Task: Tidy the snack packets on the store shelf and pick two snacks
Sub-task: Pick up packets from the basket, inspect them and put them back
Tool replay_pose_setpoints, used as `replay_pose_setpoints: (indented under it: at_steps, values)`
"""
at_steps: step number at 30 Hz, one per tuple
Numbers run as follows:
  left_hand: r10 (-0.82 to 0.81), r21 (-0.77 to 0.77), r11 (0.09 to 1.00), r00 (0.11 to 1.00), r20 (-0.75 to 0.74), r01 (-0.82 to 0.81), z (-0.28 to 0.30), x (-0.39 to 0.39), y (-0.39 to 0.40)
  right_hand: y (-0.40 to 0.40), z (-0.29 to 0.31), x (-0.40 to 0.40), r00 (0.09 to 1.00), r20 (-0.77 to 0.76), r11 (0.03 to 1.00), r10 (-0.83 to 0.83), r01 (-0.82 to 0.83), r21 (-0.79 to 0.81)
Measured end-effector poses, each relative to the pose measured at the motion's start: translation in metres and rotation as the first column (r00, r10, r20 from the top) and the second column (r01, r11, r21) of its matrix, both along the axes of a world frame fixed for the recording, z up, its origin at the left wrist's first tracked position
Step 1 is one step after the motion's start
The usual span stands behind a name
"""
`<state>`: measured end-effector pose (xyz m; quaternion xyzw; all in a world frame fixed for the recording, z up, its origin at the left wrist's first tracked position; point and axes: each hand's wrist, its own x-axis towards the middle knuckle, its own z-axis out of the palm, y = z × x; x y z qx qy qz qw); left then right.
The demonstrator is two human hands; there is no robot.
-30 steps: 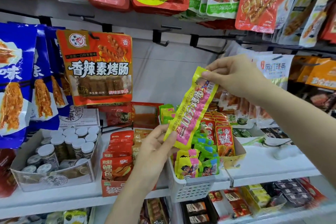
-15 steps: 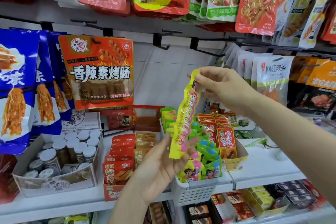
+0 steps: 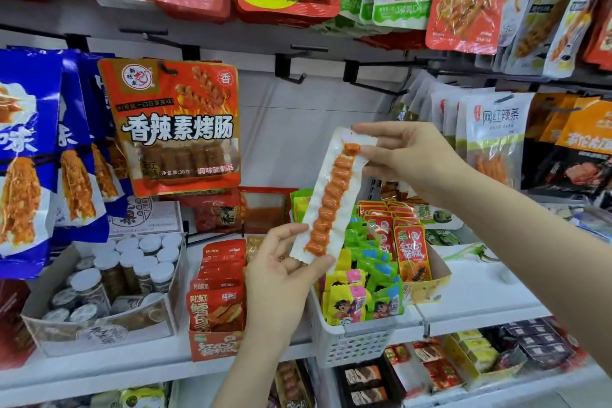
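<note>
Two hands in view, the left (image 3: pixel 278 278) and the right (image 3: pixel 407 159), with one long clear snack packet (image 3: pixel 331 199) between them. One white slotted basket (image 3: pixel 351 338) of small sweets, one red carton (image 3: pixel 215 344) of red packets and one clear box (image 3: pixel 99 325) of white-lidded jars stand on the shelf (image 3: pixel 480 305). Two bare black hooks (image 3: pixel 298 66) on the back wall; one orange sausage-print bag (image 3: pixel 172 126) hangs at far left centre, with at least three blue bags (image 3: pixel 26 149) left of it; jars too crowded to count.

A long clear-backed snack strip with a twisted orange sausage (image 3: pixel 332 194) slants across frame centre, the right hand (image 3: pixel 407 156) at its upper end, the left hand (image 3: pixel 281 275) at its lower end. Behind it, lower centre, a white perforated plastic basket (image 3: pixel 351 338) sits on the white shelf (image 3: pixel 480 305). A large orange hanging packet (image 3: pixel 175 129) hangs at upper left.
</note>
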<state>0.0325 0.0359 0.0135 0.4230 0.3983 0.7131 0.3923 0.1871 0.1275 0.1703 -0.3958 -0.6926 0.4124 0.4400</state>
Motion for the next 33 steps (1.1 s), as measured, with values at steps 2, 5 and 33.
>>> replay_pose_setpoints:
  at_steps: [2,5,33]
  values:
    - [-0.044,0.011,0.999,0.999,0.010,0.044,0.002,-0.001,-0.002,0.001,0.000,0.001,1.000,-0.017,1.000,0.010,-0.010,0.001]
    - [-0.042,0.009,0.999,0.999,0.017,0.041,0.003,-0.001,-0.002,0.001,0.000,0.002,1.000,-0.021,1.000,0.021,-0.021,0.015]
    - [0.130,0.078,0.990,0.962,-0.241,-0.114,-0.018,-0.008,0.016,0.036,-0.035,-0.003,0.994,-0.083,0.997,0.070,-0.072,-0.013]
